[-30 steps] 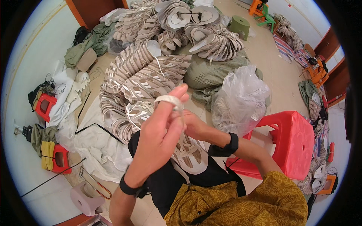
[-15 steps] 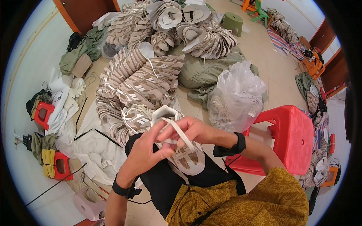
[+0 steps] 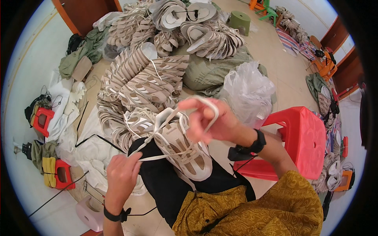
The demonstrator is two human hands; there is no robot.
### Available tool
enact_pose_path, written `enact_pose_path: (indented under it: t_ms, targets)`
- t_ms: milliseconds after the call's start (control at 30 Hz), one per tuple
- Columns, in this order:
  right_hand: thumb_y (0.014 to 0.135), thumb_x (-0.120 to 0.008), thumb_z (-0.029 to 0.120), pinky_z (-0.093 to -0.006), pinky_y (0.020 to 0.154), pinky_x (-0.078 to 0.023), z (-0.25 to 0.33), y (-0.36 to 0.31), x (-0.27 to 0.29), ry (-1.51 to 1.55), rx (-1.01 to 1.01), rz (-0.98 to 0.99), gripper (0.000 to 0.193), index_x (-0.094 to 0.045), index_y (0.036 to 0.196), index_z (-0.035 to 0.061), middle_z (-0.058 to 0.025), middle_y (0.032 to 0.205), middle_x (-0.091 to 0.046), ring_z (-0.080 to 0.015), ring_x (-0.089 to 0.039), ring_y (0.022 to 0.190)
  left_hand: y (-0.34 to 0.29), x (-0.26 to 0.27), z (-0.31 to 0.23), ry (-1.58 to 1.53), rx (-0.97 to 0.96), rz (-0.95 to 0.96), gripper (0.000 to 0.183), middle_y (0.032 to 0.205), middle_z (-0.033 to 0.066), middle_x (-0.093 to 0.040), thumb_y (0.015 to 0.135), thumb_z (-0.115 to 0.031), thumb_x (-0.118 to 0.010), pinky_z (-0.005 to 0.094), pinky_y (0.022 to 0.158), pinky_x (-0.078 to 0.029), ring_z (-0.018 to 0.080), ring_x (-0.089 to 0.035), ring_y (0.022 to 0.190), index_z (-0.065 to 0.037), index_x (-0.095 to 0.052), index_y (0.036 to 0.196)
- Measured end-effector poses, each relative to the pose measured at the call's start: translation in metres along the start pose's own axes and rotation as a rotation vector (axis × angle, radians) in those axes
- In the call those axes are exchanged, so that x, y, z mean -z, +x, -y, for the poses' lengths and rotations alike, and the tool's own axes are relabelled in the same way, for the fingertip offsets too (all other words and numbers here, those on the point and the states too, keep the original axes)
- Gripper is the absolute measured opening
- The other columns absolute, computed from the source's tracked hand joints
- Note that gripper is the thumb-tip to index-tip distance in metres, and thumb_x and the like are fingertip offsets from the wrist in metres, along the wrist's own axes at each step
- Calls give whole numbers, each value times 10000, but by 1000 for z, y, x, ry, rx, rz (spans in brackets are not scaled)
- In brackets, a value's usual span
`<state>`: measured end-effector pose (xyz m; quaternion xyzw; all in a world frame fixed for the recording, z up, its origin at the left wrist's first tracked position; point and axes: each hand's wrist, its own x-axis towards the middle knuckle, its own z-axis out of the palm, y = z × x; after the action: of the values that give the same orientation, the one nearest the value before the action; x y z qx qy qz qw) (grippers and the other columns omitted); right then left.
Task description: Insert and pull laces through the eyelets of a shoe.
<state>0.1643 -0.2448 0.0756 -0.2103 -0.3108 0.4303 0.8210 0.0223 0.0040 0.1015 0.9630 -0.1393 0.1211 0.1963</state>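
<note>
Pale walls (image 3: 29,82) with brown doors (image 3: 88,15) enclose a beige floor (image 3: 271,51) (red stool (image 3: 310,147) at right).

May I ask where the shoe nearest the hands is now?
In the head view, the shoe is near centre, over the black trousers, between left hand and right hand.

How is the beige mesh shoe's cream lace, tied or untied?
Untied: no bow shows; the lace runs to the left hand and right hand.

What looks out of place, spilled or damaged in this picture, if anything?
The white sheet on the floor at left looks untidy: it is crumpled, with a bent black strap lying across it. I see no spill, and the shoe on the person's lap shows no clear damage.
</note>
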Motion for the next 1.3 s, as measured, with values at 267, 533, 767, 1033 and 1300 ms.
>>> enact_pose_path:
  t_ms: [267, 533, 767, 1033, 1300]
  targets:
    - [884, -439, 122, -223, 455, -315, 100, -57, 58, -10, 214, -364, 399, -434, 1274, 42, -34, 645, -556, -54, -327, 380, -94, 31, 69, 424, 133, 83, 294, 708, 111, -563, 660, 28, -613, 386, 690, -440, 284, -537, 682, -12, -600, 952]
    - [886, -450, 91, -225, 418, -278, 174, -108, 132, -181, 376, -801, 333, -452, 1211, 15, -50, 659, -559, -59, -300, 379, -182, 62, 156, 506, 472, -2, 252, 881, 161, -591, 764, -21, -561, 411, 752, -429, 338, -537, 865, -11, -578, 1015]
    - [841, -434, 80, -241, 406, -336, 168, -131, 169, -454, 130, -1252, 312, -477, 1144, 24, -105, 708, -563, -62, -335, 383, -207, 49, 172, 675, 618, 199, 384, 1008, 181, -574, 741, -51, -615, 414, 808, -434, 358, -539, 912, -13, -513, 1109]
    - [749, -436, 16, -297, 477, -423, 166, -127, 164, -619, 94, -1259, 548, -327, 1285, -4, -177, 822, -590, -120, -457, 453, -117, 19, 116, -155, 650, 166, 483, 1007, 133, -602, 710, 11, -607, 325, 736, -469, 243, -581, 809, -19, -491, 1178]
    - [725, -387, -40, -346, 454, -463, 165, -118, 152, -405, 315, -1255, 627, -259, 1330, 63, -252, 830, -598, -194, -506, 460, -36, -53, 1, -6, 187, 292, 471, 1106, 188, -539, 769, -143, -647, 383, 797, -468, 362, -540, 967, -18, -486, 1193]
